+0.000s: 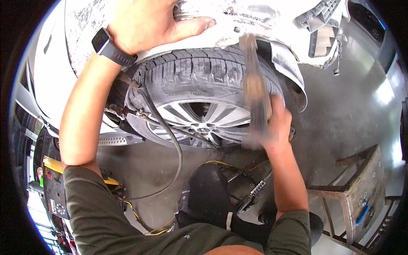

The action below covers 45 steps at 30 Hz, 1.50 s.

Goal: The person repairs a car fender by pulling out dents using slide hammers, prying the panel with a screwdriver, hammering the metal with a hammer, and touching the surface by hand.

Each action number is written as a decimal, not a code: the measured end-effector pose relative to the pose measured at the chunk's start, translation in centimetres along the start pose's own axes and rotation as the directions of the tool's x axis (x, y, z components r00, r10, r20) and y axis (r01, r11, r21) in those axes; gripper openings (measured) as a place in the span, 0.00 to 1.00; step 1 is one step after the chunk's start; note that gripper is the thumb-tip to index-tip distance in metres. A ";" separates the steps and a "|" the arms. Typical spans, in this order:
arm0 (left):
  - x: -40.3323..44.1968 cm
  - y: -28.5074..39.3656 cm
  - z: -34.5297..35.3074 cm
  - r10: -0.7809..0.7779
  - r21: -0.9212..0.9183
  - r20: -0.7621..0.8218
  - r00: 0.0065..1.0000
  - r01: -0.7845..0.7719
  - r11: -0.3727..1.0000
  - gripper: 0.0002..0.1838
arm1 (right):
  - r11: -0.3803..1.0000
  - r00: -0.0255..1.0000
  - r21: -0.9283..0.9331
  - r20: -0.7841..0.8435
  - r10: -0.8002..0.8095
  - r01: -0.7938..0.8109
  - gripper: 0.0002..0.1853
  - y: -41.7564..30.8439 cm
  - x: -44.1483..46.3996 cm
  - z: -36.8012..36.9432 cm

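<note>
My left hand [148, 25] lies spread on the white, scuffed body panel [238, 19] above the wheel arch, thumb stretched out to the right. Its other fingertips run past the top edge of the view. In my right hand [278, 125] is a hammer [256, 89], smeared by motion, held in front of the tyre's right side. The hammer's long head points up toward the panel's lower edge; whether it touches the panel I cannot tell. Below the panel is the tyre [187, 72] with its silver alloy wheel [202, 127].
A black cable or hose [176, 148] hangs from the left of the wheel. At right stands a worn stool [361, 195] with a blue item [362, 216] on it. A dark box-like machine [57, 195] is at left. Tools and yellow wires [219, 162] lie on the floor.
</note>
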<state>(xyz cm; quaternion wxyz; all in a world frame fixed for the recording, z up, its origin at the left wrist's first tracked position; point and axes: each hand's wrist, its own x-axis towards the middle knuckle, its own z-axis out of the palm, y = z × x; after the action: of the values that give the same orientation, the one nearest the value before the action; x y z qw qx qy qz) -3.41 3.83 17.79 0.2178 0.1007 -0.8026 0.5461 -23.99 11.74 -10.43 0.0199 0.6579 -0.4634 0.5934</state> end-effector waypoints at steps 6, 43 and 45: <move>0.3 0.2 0.3 0.033 -0.020 -0.076 0.997 -0.034 0.999 0.44 | 0.999 0.999 0.018 -0.013 -0.034 0.034 0.13 -0.5 0.2 -0.2; 0.2 0.5 0.5 0.048 0.013 -0.042 0.998 -0.048 0.999 0.42 | 0.999 0.999 -0.048 0.030 -0.018 0.020 0.14 0.5 -0.2 0.7; 0.4 0.4 0.5 0.048 0.026 -0.037 0.998 -0.047 0.999 0.42 | 1.000 1.000 0.008 0.008 -0.018 0.018 0.14 -0.2 -0.9 1.0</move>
<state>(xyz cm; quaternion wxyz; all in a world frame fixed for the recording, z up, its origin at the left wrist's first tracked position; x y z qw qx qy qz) -4.02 3.59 17.46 0.2183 0.0742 -0.7937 0.5629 -22.95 11.80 -11.29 0.0206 0.6645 -0.4551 0.5924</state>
